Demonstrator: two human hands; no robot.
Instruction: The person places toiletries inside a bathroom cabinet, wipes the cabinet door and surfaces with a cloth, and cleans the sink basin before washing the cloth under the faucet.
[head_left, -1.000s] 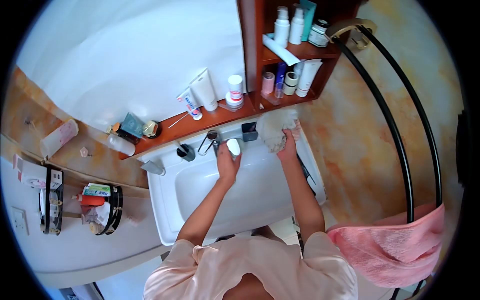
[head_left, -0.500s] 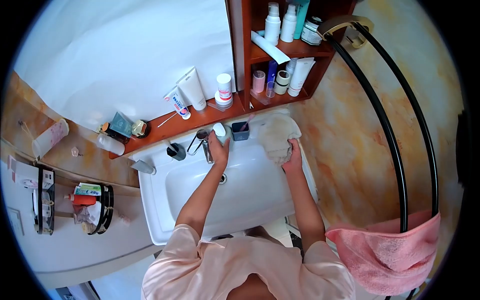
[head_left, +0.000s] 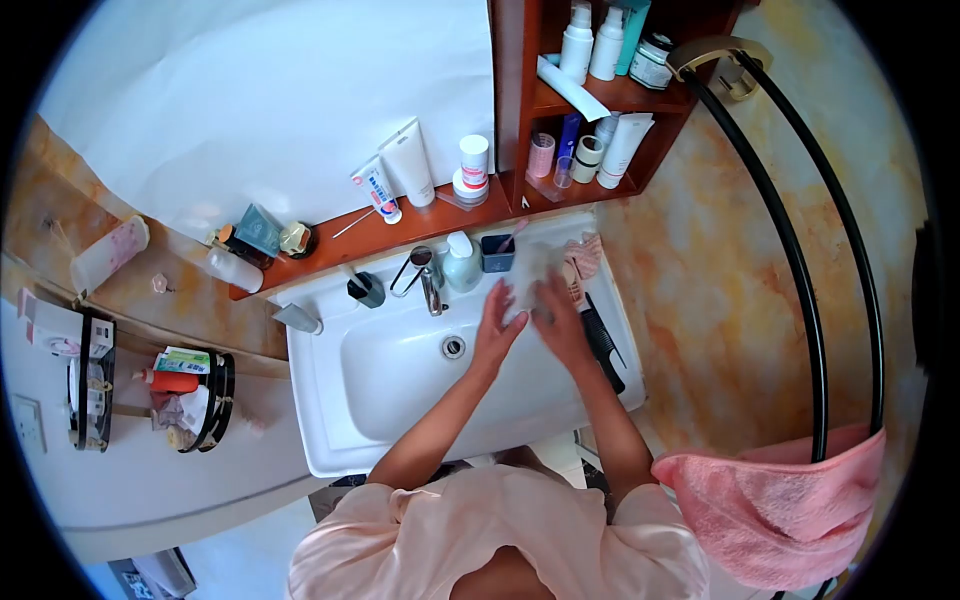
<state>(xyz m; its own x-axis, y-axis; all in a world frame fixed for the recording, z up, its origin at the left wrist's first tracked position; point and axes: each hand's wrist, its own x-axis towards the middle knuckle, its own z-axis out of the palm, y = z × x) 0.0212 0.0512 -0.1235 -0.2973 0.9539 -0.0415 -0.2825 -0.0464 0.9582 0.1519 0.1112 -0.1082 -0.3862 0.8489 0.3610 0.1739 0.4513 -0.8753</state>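
Over the right rear of the white sink (head_left: 390, 400), a grey-beige cloth (head_left: 537, 265), smeared by motion, hangs from my right hand (head_left: 562, 325). Those fingers are closed on its lower edge. My left hand (head_left: 496, 325) is beside it with thumb and fingers apart, close to the cloth; whether it touches is unclear. Behind my left hand a pale green pump bottle (head_left: 461, 268) with a white top stands on the back ledge. A dark cup (head_left: 496, 256) is just right of the bottle. The chrome faucet (head_left: 430, 285) stands to its left.
On the right rim lie a black comb (head_left: 603, 345) and a pink striped item (head_left: 582, 256). A brown shelf (head_left: 400, 232) carries tubes and jars, beside a cabinet (head_left: 640, 178) of bottles. A pink towel (head_left: 780, 500) hangs at the right. Black wall baskets (head_left: 215, 400) are at the left.
My left hand has left the pump bottle and moved right towards the cloth. The cloth has been lifted off the right rim, uncovering the comb and the striped item. The view has shifted slightly.
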